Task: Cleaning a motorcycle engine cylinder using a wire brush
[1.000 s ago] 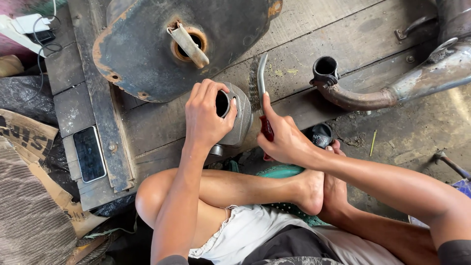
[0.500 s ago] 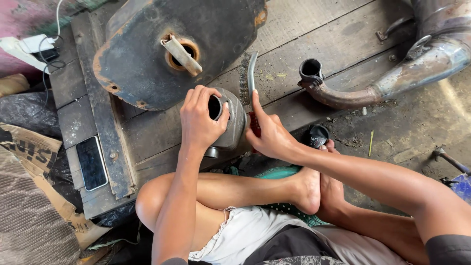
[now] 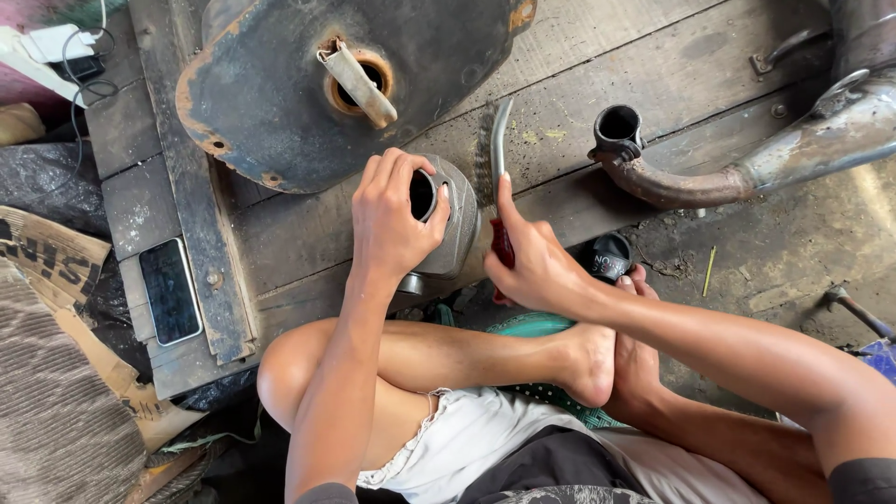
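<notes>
Two hands are working at the near edge of a wooden platform (image 3: 597, 65): the left hand (image 3: 397, 219) is clamped over a grey metal cylinder (image 3: 453, 224), fingers hooking into its bore. The right hand (image 3: 532, 261) is gripping a red-handled wire brush (image 3: 495, 154), pressing it beside the cylinder. A rusty tank (image 3: 280, 84) is lying toward the far edge, an exhaust pipe (image 3: 709, 177) at the right.

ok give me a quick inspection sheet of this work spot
surface: worn wooden planks, dirty.
job's things: grey metal cylinder; wire brush with red handle beside it.
clutter: rusty fuel tank, exhaust pipe, phone, cardboard.
grippers: left hand grips the cylinder; right hand holds the brush.
cables: white charger and cable, top left.
surroundings: gritty concrete floor; person sits cross-legged, barefoot.
</notes>
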